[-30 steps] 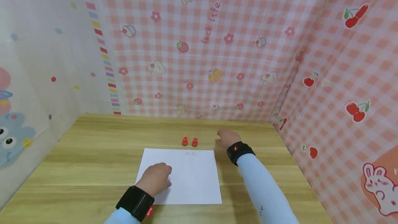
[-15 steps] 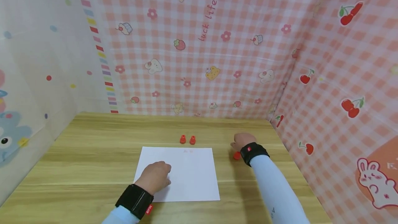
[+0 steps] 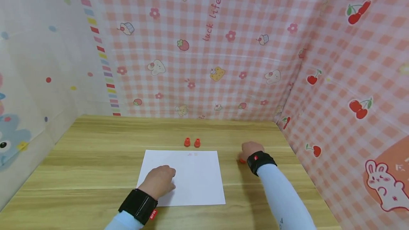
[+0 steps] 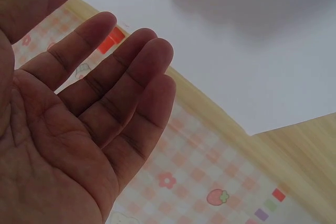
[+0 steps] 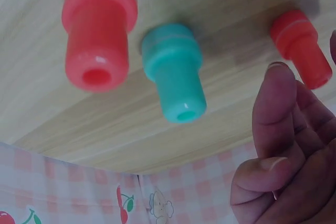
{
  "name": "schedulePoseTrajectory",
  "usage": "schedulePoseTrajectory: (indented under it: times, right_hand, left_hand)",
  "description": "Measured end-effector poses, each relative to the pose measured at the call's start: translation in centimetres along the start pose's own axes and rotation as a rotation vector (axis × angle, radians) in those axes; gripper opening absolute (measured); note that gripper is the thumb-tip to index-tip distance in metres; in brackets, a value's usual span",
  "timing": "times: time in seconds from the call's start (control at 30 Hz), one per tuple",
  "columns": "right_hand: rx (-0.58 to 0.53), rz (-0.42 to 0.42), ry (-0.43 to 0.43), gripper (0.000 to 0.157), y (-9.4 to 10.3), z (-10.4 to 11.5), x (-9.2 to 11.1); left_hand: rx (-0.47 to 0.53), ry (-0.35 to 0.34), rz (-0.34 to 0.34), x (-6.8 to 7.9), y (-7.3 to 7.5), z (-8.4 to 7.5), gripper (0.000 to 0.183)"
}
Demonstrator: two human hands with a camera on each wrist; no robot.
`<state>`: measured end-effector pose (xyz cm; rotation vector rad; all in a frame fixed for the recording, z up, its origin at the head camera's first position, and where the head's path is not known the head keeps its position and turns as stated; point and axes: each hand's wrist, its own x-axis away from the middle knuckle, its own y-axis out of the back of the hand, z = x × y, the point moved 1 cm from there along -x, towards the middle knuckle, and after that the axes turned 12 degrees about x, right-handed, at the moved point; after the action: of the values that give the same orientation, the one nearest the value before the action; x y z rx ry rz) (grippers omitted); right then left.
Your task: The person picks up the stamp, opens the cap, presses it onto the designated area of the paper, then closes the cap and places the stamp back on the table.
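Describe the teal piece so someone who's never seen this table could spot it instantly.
Start at the wooden table and look right of the white sheet, to the right hand. In the right wrist view, the teal piece stands near it, wide-based with a narrower neck. Its colour sets it apart from the left red piece and right red piece flanking it.

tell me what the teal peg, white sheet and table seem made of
Teal peg: probably molded plastic, slightly glossy; soft highlights, even color.
White sheet: likely paper, matte; thin, with crisp straight edges.
Table: wood or wood-look laminate, smooth; grain streaks show, but can't tell which.
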<state>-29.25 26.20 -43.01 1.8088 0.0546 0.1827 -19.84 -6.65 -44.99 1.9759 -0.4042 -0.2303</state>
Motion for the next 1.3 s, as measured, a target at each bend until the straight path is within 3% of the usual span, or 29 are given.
schedulePoseTrajectory:
  times: [0.17,0.57,0.73,1.1,1.3]
  right_hand:
    - [-0.015,-0.028,0.017,0.025,-0.1,0.3,0.4]
    - [-0.029,-0.072,0.018,0.026,-2.6,0.1,-0.7]
    - [-0.084,-0.063,0.015,0.024,-2.5,0.2,-0.4]
    - [-0.085,-0.132,0.03,0.021,-2.9,0.2,-0.6]
    - [-0.165,-0.152,0.028,0.017,-2.9,0.5,-1.2]
  left_hand:
    - [0.011,0.011,0.007,0.1,-0.1,0.0,0.023]
    - [0.019,0.018,0.017,0.3,-0.1,-0.1,0.024]
    - [0.015,0.012,0.014,0.3,-0.3,-0.1,0.025]
    - [0.001,-0.002,0.008,0.0,0.1,-0.3,0.022]
    - [-0.003,-0.015,-0.009,0.0,0.3,-0.4,0.023]
